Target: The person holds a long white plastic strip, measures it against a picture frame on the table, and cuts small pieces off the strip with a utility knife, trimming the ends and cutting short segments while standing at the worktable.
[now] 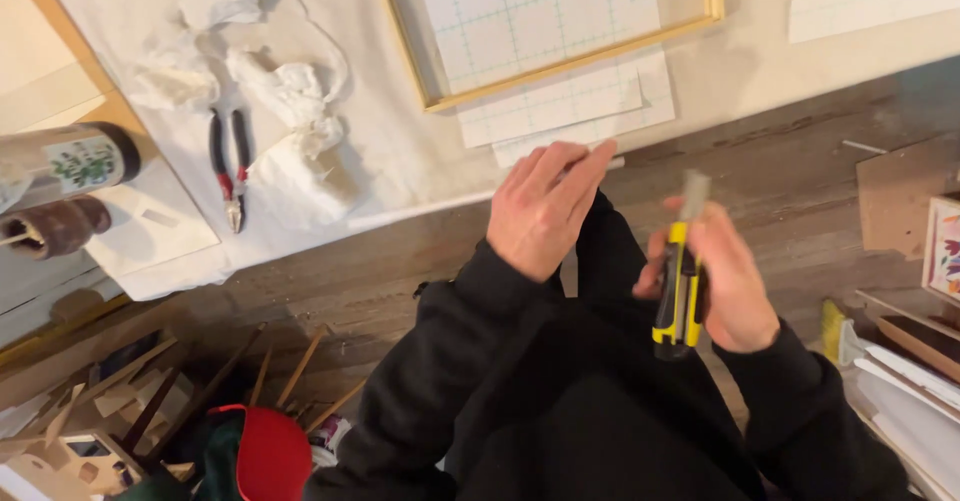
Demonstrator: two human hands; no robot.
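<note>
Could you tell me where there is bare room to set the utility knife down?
Bare wooden floor lies between the gridded sheets and the cardboard piece. Another patch sits below the pliers. The wood scraps crowd the lower left.

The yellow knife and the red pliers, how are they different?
The utility knife is yellow and black, while the pliers have red and black handles. The knife is held in the right hand, its blade out; the pliers lie untouched on the white cloth. The knife is one straight bar; the pliers split into two handles. Both are hand tools.
</note>
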